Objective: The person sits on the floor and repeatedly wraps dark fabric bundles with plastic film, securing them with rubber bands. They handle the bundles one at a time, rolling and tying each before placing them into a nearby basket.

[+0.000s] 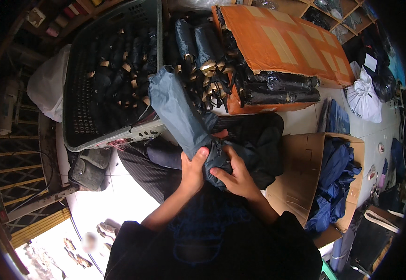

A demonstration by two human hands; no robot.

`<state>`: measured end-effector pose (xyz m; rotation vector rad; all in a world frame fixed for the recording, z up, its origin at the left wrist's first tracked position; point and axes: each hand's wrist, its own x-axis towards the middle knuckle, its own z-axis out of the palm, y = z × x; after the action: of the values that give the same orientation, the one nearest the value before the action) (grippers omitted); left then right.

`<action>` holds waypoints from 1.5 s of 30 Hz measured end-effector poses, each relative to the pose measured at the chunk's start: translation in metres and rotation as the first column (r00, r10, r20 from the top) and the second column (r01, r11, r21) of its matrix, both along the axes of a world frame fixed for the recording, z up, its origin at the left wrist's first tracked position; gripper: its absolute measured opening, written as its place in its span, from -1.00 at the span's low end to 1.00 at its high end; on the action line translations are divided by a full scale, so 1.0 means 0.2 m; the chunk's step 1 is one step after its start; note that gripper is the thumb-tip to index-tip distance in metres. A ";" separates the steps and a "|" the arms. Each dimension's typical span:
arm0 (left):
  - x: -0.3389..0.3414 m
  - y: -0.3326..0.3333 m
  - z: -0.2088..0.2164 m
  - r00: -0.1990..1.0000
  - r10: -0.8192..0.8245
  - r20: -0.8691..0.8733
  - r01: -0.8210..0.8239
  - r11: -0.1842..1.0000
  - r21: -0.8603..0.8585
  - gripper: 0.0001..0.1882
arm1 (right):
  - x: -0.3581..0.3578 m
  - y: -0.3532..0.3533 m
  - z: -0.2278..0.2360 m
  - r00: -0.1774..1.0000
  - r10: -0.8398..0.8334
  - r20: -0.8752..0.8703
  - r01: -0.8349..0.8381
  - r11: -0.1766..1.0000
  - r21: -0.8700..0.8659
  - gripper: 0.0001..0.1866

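A slate-grey folded umbrella, or a long cloth bundle much like one, slants up and left from my hands. Its crinkled fabric covers whatever is inside. My left hand wraps its lower part, thumb on top. Gathered darker cloth at the lower end is pinched by my right hand, the thumb pressing on it. Beyond the bundle's tip stands a dark plastic basket filled with black folded umbrellas with pale handle ends. More grey and black umbrellas with wrist straps are piled just right of it.
An orange taped carton at the back holds plastic-wrapped black bundles. To my right, an open brown carton contains blue cloth. White sacks stand left; a metal lattice gate edges that side. Sandals lie lower left.
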<state>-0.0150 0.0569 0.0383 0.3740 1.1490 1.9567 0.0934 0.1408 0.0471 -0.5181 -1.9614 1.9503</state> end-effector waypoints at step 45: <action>-0.06 0.04 0.09 0.997 -0.009 0.081 0.006 0.999 0.033 -0.58 | -0.06 0.01 -0.02 0.957 -0.104 -0.270 0.175 0.951 0.254 -0.63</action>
<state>-0.0278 0.0639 0.0563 0.3129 1.0632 1.9684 0.0822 0.1420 0.0422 -0.3070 -1.9297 1.5378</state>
